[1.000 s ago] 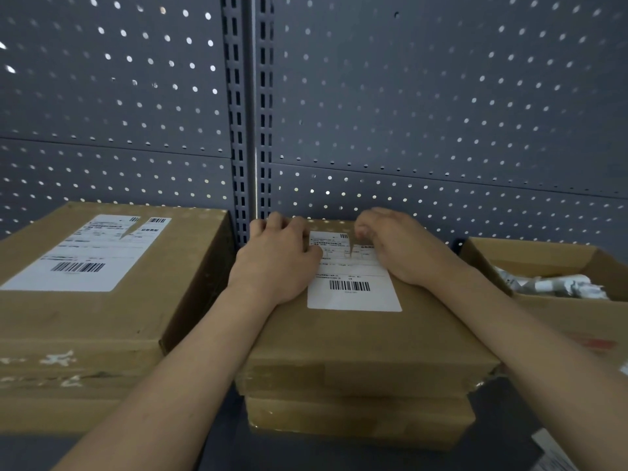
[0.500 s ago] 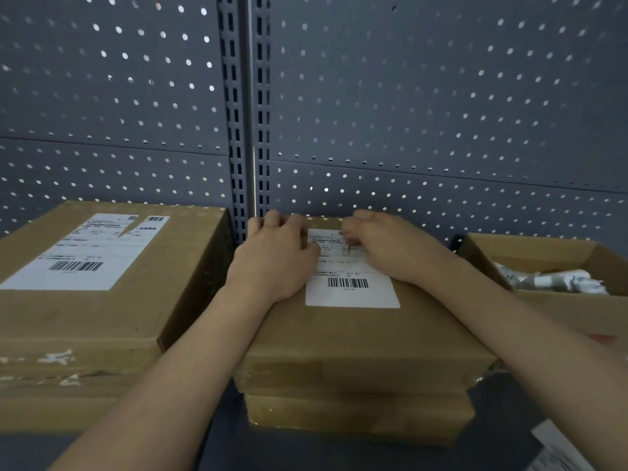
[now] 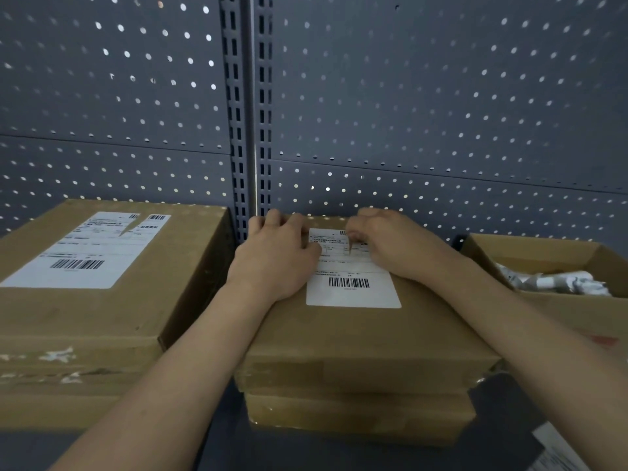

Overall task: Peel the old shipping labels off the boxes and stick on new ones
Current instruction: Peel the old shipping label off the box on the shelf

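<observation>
Shipping label [image 3: 353, 290] lies flat on the top carton [image 3: 356, 338] of the middle stack, close to the pegboard wall [image 3: 407, 96], just as it did half a second ago. Left hand [image 3: 277, 258] still steadies that carton, with its fingers hooked over the far edge and its thumb on the label's left margin. Right hand [image 3: 394, 246] has crept slightly leftward over the last second. Its curled fingertips dig at the label's upper slit, though whether they pinch any paper cannot be told.
</observation>
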Available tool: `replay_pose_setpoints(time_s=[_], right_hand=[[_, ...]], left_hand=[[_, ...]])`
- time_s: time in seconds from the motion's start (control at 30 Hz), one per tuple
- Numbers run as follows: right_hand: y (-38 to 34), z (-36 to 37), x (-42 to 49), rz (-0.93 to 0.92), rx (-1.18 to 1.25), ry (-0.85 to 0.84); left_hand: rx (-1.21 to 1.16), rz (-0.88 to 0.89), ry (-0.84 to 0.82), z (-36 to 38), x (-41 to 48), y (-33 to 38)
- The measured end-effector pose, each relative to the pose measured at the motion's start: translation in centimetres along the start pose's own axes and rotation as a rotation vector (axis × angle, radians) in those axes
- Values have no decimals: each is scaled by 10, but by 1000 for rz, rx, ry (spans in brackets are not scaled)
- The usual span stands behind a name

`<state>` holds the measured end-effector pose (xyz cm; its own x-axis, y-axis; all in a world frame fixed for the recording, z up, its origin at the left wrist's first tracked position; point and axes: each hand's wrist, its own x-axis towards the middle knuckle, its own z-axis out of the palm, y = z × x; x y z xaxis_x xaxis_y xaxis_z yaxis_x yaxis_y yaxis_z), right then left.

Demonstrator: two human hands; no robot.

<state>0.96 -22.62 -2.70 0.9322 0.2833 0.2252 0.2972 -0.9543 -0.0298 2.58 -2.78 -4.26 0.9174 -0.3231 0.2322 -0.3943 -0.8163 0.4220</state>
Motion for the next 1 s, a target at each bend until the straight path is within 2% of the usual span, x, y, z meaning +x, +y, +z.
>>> replay_pose_setpoints(time_s=[0.1,0.3,0.6,0.73,0.87,1.0], right_hand=[[2,1,1,9,7,-18],[4,1,-7,87,163,123],[-1,-3,-1,27,32,-16],[0,-2,-2,11,64,-41],[7,1,-5,113,219,147],[4,2,-5,142,205,146]], left_hand=[[-10,0,1,0,0,0],[-6,3,1,0,0,1],[1,1,9,0,-1,0],[0,0,9,0,-2,1],[5,11,11,0,-1,1],[2,13,9,-1,-1,1]])
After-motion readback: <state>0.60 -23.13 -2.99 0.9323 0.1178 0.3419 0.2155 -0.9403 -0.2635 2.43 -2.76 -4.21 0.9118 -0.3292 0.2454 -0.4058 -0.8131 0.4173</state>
